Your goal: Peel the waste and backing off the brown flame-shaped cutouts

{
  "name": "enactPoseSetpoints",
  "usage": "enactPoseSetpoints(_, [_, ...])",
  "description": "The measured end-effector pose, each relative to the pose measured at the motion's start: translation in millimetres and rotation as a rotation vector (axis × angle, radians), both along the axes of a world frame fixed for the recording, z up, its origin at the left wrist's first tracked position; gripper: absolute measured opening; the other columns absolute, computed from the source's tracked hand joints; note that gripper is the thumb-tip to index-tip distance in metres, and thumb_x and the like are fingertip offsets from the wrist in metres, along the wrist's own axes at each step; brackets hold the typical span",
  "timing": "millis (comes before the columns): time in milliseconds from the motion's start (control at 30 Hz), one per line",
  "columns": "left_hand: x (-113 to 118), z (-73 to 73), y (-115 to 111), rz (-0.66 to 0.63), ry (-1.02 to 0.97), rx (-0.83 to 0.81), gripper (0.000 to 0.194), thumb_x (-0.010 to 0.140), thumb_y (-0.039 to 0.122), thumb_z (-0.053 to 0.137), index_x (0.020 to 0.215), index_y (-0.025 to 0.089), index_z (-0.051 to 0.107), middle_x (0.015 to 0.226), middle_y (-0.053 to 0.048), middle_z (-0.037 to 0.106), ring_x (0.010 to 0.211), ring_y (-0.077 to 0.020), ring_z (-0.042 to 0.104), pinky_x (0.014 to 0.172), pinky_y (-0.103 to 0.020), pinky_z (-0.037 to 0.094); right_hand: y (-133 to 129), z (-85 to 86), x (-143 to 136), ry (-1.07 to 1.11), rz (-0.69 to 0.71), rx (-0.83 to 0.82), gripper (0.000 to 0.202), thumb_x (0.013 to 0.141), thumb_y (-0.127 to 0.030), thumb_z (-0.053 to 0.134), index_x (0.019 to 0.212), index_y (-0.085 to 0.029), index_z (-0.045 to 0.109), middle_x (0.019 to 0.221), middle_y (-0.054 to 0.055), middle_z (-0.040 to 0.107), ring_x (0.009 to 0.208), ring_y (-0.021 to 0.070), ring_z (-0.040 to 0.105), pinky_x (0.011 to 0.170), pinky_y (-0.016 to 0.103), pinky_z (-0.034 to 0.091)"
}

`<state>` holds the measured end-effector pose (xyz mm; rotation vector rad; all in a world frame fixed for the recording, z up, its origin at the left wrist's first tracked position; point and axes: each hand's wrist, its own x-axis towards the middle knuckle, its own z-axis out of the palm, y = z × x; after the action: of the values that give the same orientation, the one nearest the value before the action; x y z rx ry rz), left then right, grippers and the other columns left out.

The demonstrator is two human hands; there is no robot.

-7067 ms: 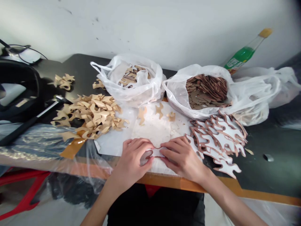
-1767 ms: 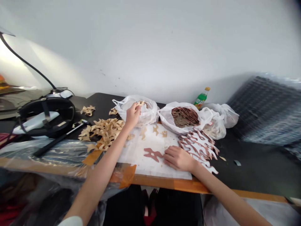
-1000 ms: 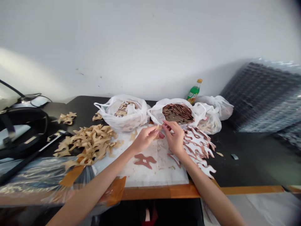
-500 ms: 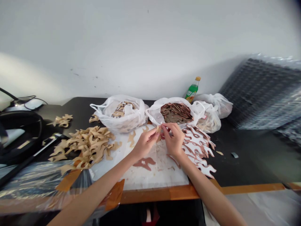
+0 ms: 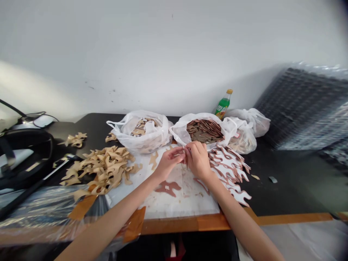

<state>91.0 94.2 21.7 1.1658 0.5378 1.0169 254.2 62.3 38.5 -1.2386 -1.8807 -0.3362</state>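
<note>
Over the white sheet point(image 5: 176, 204), my left hand point(image 5: 170, 163) and my right hand point(image 5: 198, 159) meet at the fingertips, pinching a small thin piece point(image 5: 185, 155) edge-on between them. Its full shape is hidden by the fingers. Below the hands a reddish-brown wavy piece point(image 5: 168, 187) with a small white mark lies on the sheet. A tan cut-out point(image 5: 153, 160) is left of my left hand. Beside my right hand are many white pieces with reddish-brown edges point(image 5: 228, 170), overlapping in rows.
Curled tan pieces point(image 5: 108, 166) are heaped at left. Behind stand a bag of tan pieces point(image 5: 144, 134), a bag of brown pieces point(image 5: 205, 130), tied bags point(image 5: 241, 136) and a green bottle point(image 5: 223, 105). Wrapped black stacks point(image 5: 304, 108) are at right, a black headset-like object point(image 5: 24, 156) far left.
My fingers have shifted around the small piece, which now shows as a thin edge. My right hand has turned slightly and its fingers are more curled. The whole view has moved a little.
</note>
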Motion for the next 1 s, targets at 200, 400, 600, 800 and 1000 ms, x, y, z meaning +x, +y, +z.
enactPoseSetpoints(200, [-4,-10.5,7,0.065,-0.025,0.08,0.033,0.078,0.029,0.087,0.108,0.021,0.077,0.105,-0.006,0.074,0.092,-0.0189,0.067,0.081,-0.028,0.055,-3,2.4,-2,-0.028,0.022,0.001,0.011,0.109,-0.019,0.047,0.104,-0.022,0.057,0.102,0.009,0.068,0.094,0.0258,0.057,0.085,0.041,0.037])
enactPoseSetpoints(400, [-9,-9.1,8,0.063,-0.06,0.063,0.03,0.081,0.029,0.086,0.108,0.022,0.077,0.107,-0.006,0.074,0.092,-0.0174,0.067,0.079,-0.026,0.053,-7,6.6,-2,-0.026,0.058,-0.012,0.012,0.109,-0.018,0.047,0.103,-0.022,0.056,0.102,0.008,0.068,0.093,0.025,0.058,0.085,0.041,0.037])
enactPoseSetpoints(600, [-8,-3.0,7,0.074,-0.102,0.04,0.03,0.078,0.031,0.088,0.105,0.022,0.078,0.103,-0.005,0.073,0.09,-0.0169,0.066,0.079,-0.026,0.052,-11,8.3,-4,-0.039,0.083,-0.017,0.01,0.108,-0.016,0.048,0.105,-0.021,0.056,0.103,0.009,0.068,0.095,0.0254,0.058,0.085,0.042,0.038])
enactPoseSetpoints(800, [-10,2.0,6,0.112,-0.097,0.065,0.03,0.076,0.032,0.089,0.101,0.021,0.077,0.098,-0.004,0.072,0.088,-0.0173,0.065,0.078,-0.027,0.052,-12,9.2,-4,-0.062,0.087,-0.023,0.009,0.108,-0.017,0.048,0.105,-0.021,0.055,0.101,0.009,0.067,0.094,0.0257,0.058,0.084,0.042,0.038])
enactPoseSetpoints(1000, [-12,2.3,8,0.133,-0.088,0.089,0.028,0.076,0.034,0.087,0.097,0.02,0.075,0.097,-0.004,0.069,0.088,-0.0178,0.063,0.079,-0.028,0.052,-13,9.9,-5,-0.082,0.128,-0.044,0.01,0.108,-0.016,0.047,0.104,-0.021,0.055,0.101,0.008,0.067,0.094,0.0248,0.057,0.084,0.041,0.038])
